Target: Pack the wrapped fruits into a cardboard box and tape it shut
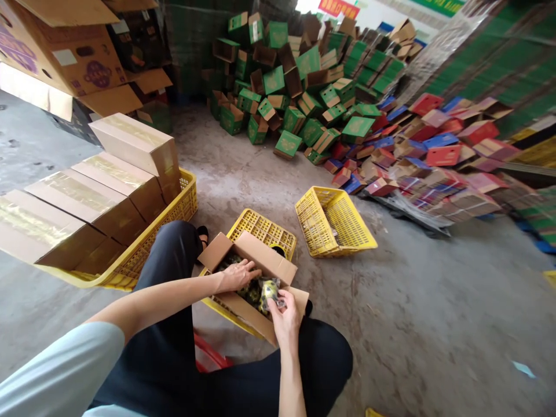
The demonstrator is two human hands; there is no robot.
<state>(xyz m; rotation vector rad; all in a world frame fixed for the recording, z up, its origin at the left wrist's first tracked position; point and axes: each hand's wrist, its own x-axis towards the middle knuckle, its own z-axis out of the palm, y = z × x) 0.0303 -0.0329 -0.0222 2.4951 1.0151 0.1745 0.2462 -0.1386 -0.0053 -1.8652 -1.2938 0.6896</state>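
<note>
An open cardboard box with its flaps folded out sits between my knees on an upturned yellow crate. Inside lie several dark-and-yellow items in clear plastic wrap, partly covered by my hands. Over the box's middle, my left hand lies palm down on the contents with its fingers stretched out. My right hand pinches a plastic-wrapped yellow-green item with dark spots at the box's right end. What exactly the item is, I cannot make out.
To the left, a yellow crate holds several taped cardboard boxes. Another yellow crate stands ahead on the concrete floor. Farther back lie heaps of green cartons and red and blue cartons. Large brown cartons stand at upper left.
</note>
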